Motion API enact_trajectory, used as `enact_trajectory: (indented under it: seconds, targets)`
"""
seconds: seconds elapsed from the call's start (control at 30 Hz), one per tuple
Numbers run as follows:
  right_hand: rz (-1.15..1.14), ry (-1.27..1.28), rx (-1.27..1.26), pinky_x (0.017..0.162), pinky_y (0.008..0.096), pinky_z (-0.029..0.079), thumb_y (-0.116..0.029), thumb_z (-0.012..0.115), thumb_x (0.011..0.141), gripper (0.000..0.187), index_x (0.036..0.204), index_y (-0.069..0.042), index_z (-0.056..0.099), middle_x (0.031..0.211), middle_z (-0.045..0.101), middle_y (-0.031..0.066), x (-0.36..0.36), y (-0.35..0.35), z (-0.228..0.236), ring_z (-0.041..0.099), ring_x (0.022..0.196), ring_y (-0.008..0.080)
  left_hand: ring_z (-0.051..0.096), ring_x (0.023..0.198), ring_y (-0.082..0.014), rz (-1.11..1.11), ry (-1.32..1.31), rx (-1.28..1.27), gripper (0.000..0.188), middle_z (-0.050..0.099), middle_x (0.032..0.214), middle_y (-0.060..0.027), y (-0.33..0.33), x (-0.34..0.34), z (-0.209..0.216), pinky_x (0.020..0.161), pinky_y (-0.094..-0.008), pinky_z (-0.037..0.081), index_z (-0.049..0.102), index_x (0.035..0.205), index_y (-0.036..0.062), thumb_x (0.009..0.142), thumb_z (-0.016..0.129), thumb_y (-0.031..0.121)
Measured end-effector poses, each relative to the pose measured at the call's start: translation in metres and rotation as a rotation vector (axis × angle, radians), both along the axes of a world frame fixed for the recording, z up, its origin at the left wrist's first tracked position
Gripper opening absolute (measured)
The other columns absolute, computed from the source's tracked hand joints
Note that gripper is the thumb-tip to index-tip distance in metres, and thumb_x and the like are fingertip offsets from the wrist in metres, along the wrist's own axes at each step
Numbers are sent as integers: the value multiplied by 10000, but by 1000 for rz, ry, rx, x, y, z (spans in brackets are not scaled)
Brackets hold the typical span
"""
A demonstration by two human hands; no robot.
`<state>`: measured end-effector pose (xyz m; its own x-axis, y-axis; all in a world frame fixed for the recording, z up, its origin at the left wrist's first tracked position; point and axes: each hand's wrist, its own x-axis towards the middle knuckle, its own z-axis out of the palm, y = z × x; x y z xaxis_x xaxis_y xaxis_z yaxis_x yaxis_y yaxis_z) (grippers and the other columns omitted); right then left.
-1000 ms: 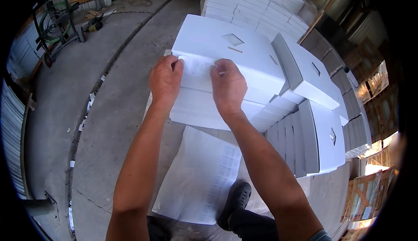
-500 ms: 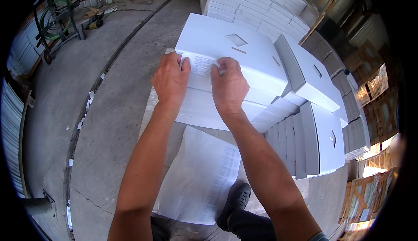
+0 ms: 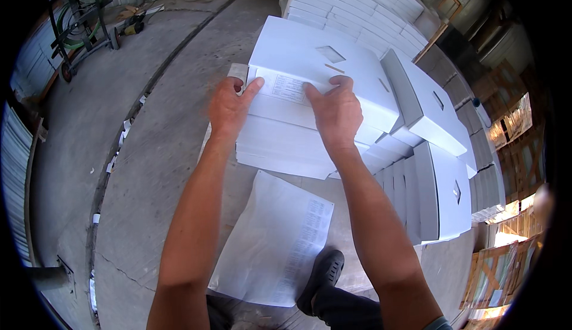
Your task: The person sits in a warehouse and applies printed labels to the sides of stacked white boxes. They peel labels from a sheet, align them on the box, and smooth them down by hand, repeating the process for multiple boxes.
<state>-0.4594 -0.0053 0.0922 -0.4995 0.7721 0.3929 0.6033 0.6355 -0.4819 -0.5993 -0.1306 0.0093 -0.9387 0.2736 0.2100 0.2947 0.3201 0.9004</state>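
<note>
A printed white label [image 3: 288, 87] lies flat along the near side of a white cardboard box [image 3: 286, 41], just below its top edge. My left hand [image 3: 229, 108] is at the label's left end, its thumb pressing there and its other fingers bent and apart from the thumb by the box corner. At the label's right part, my right hand [image 3: 338, 115] rests its thumb on the paper while its fingers reach over the box's top edge. Neither hand grips anything. On the floor below lies a large pale sheet [image 3: 271, 240] with rows of printed labels along its right side.
More flat white boxes [image 3: 286, 142] are stacked under the labelled one. Beside it stand upright boxes [image 3: 444, 190] and a tilted box [image 3: 426, 100]. A tall box stack [image 3: 339, 2] rises behind. A hand truck [image 3: 83, 32] stands far left; wooden crates [image 3: 500, 270] line the right.
My right hand has moved right and opened from its pinch at the label's edge. My left fingers have spread from the thumb. The label now lies flatter against the box.
</note>
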Motion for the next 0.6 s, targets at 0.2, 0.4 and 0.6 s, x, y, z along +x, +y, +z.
enact_trajectory:
  seconds: [0.2, 0.4, 0.6]
  targets:
    - [318, 423, -273, 682, 345, 521, -265, 683, 907, 303, 1038, 6, 652, 769, 687, 65, 14, 11, 8, 620, 671, 154, 655, 887, -261, -163, -48, 167, 659, 690, 1005, -152, 4, -2, -21, 810, -364, 518, 663, 1124, -31, 835, 731, 557]
    - [515, 333, -566, 851, 294, 522, -206, 644, 908, 278, 1100, -15, 703, 880, 740, 75, 0, 0, -8, 688, 855, 171, 659, 869, -256, -220, -59, 163, 600, 693, 951, -137, -10, -5, -30, 794, -356, 521, 668, 1083, -44, 858, 724, 510]
    - [363, 348, -403, 729, 291, 524, -206, 581, 923, 250, 995, -5, 710, 839, 728, 73, 31, 22, -9, 663, 758, 122, 652, 775, -235, -421, -452, -381, 581, 683, 841, -123, -39, -3, -50, 699, -334, 527, 677, 1036, -24, 913, 640, 543]
